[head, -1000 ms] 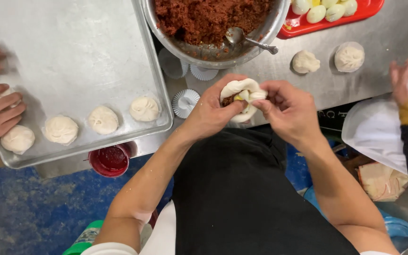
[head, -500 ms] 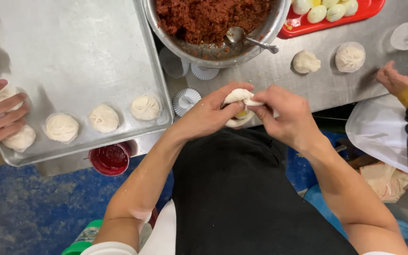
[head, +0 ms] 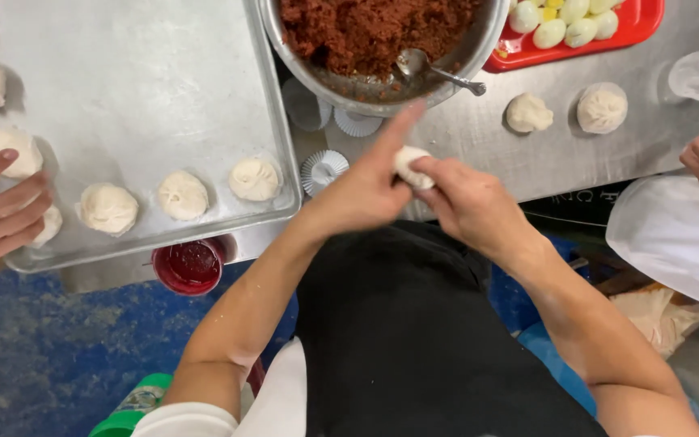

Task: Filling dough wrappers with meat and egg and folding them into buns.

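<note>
left hand (head: 357,190) + right hand (head: 467,202): grip clamped on small white dough ball (head: 411,166) | dough now pinched shut (open earlier), left forefinger raised | round metal bowl of red-brown filling (head: 382,36) just above grip

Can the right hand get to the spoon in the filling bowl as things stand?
Probably not at once: the right hand and left hand are both closed around a dough bun. The spoon lies just ahead in the bowl, handle over the near rim, with nothing in between.

Small pale dough bun (head: 411,165), pinched shut, above table edge
</note>
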